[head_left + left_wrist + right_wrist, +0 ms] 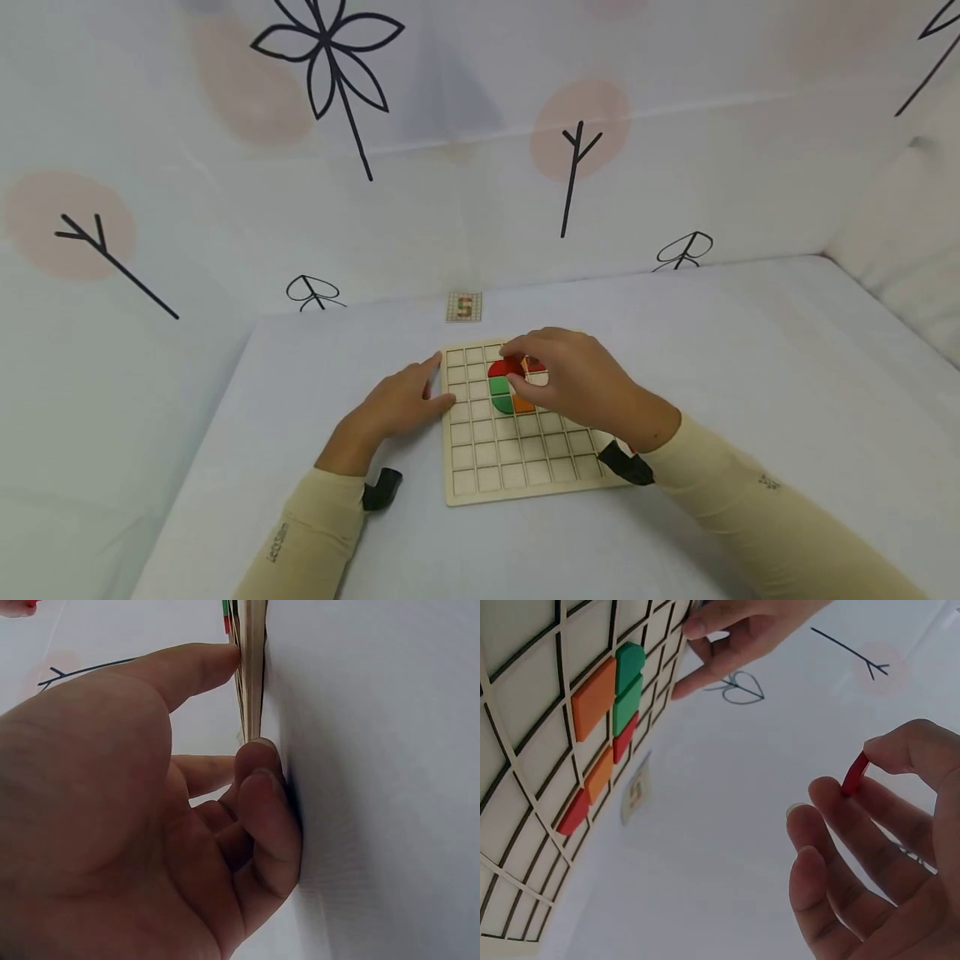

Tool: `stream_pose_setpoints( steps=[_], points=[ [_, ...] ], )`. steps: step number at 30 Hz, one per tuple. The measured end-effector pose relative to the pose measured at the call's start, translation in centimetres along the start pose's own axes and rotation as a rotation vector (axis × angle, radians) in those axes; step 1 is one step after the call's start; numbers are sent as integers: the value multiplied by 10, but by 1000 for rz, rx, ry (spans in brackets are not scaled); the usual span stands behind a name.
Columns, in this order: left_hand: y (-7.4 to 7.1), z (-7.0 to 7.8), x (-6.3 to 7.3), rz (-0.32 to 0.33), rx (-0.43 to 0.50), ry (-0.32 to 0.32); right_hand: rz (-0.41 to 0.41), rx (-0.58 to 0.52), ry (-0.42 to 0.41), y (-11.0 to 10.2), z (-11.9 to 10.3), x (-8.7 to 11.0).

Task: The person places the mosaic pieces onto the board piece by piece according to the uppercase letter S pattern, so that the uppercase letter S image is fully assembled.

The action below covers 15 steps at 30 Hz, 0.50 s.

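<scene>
My right hand point(573, 375) is above a pale wooden grid board point(480, 479). It pinches a small red tile point(855, 774) between thumb and fingertips, apart from the board in the right wrist view. Green tiles point(628, 705), orange tiles point(595, 697) and red tiles point(574, 813) lie in neighbouring cells of the grid. My left hand point(397, 400) rests at the board's left edge, thumb and index finger spread and touching it. Other left fingers bend against the cloth beside the edge point(253, 675). In the head view the right hand hides some of the tiles.
Behind the board lies a small card point(464, 307) with a coloured S-like pattern on a grid. White cloth point(750, 375) covers the table, and a printed cloth backdrop point(450, 208) rises at the back. Black straps point(626, 463) sit at both wrists.
</scene>
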State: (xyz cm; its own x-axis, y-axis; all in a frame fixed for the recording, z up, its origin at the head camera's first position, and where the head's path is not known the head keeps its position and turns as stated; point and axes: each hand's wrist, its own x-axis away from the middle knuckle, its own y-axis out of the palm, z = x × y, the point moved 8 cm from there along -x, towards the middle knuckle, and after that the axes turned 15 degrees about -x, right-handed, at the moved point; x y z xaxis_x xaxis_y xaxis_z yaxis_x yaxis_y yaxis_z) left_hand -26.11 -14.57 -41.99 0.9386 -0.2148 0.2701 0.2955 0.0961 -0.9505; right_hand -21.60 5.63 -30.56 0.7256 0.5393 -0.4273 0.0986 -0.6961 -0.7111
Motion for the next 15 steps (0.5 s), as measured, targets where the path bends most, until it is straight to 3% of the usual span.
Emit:
stream_pose_setpoints(
  steps=[5, 15],
  points=[
    [1, -1, -1, 11, 1, -1, -32, -13, 15, 10, 6, 0],
    [2, 1, -1, 21, 9, 10, -191, -30, 152, 22, 36, 3]
  ],
)
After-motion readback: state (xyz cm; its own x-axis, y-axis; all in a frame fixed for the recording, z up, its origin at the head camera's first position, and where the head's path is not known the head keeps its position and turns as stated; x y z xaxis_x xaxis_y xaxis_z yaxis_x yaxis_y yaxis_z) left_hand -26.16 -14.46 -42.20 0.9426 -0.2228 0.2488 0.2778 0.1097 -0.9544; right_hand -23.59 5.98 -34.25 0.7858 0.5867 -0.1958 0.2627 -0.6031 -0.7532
